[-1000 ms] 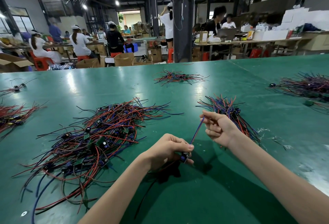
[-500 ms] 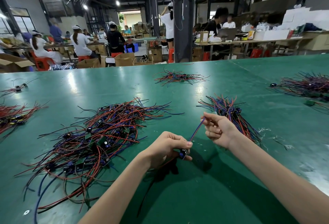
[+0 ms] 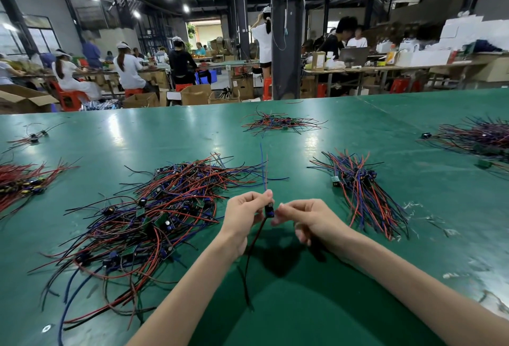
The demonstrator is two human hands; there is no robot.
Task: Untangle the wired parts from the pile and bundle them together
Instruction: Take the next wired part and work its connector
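Observation:
A big tangled pile of red, blue and black wired parts [image 3: 154,216] lies on the green table [image 3: 303,312] to the left of my hands. My left hand [image 3: 245,213] pinches one wired part [image 3: 268,209] by its small dark body, held upright above the table. Its blue and red wires stick up past my fingers and a black wire hangs down toward me. My right hand [image 3: 305,219] meets it from the right, fingertips at the part's body. A sorted bundle of wired parts [image 3: 360,188] lies to the right of my hands.
More wire heaps sit at the table's far middle [image 3: 281,123], far right [image 3: 479,136] and left edge [image 3: 22,180]. Beyond the table's far edge stand a dark pillar [image 3: 285,42], cardboard boxes and people at other benches.
My left hand has lifted the part and turned it upright, so its wires now point up. My right hand let go of the blue wire's end and came in close to the part's body.

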